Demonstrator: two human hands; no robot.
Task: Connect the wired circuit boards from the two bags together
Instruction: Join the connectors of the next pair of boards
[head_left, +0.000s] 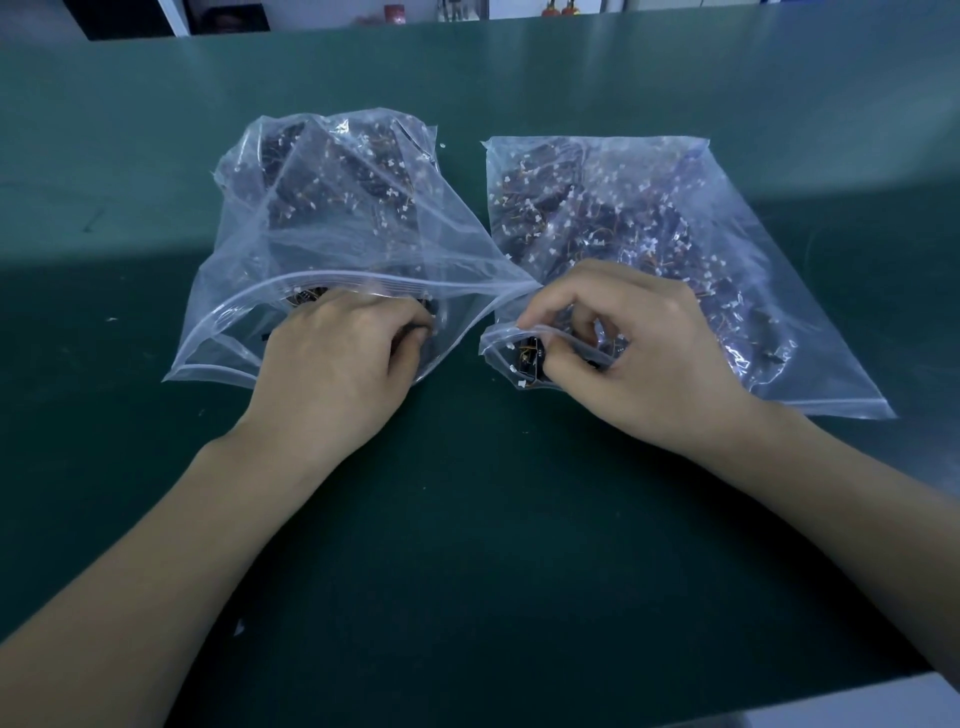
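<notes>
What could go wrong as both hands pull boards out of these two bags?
1. The boards in the right bag lie in a tangle of wires, so the board at its mouth, where the right hand works, may drag others out.
2. The left hand reaches into the left bag, whose mouth gapes wide, so parts could spill onto the green mat.

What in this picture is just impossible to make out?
- Head view: left hand fingertips, hidden inside the left bag.
- Right hand: whether it grips a board, blocked by its curled fingers and the right bag.
- Board details: too small, blurred by plastic.
- Shelf items: cut off at top.
</notes>
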